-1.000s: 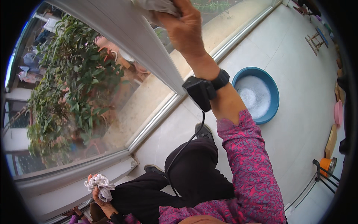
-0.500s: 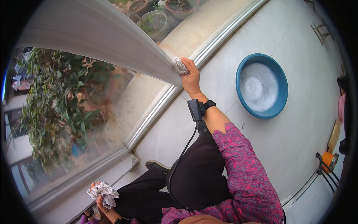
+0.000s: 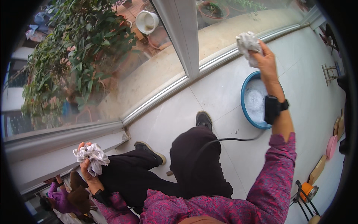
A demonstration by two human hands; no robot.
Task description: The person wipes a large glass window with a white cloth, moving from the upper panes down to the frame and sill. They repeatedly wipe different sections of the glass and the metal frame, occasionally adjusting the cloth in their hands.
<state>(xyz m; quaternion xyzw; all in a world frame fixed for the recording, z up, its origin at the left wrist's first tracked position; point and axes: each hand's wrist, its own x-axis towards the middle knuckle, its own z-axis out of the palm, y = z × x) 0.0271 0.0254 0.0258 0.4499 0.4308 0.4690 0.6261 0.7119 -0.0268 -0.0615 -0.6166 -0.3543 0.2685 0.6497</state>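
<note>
My right hand [image 3: 265, 59] is raised toward the far right, its fingers closed around a crumpled white cloth [image 3: 247, 47]. The cloth is held before the low sill of the glass, apart from the door frame post [image 3: 188, 48]. Below that forearm stands a round blue basin [image 3: 243, 98] of foamy water, partly covered by my wrist and its black band. At the lower left, my left hand [image 3: 86, 167] grips a second bunched white cloth [image 3: 95, 156], held beside my thigh.
Large glass panes [image 3: 123, 74] fill the left and far side, with leafy plants and pots behind them. Light tiles [image 3: 223, 149] cover the floor. Along the right are a small stool [image 3: 329, 74], a pink basin [image 3: 331, 147] and an orange pot [image 3: 308, 189]. Another person in purple [image 3: 57, 199] is at lower left.
My right hand has left the door frame post and swung right with its cloth, now above the blue basin's far side. My left hand has risen slightly, still holding its cloth. The view has turned.
</note>
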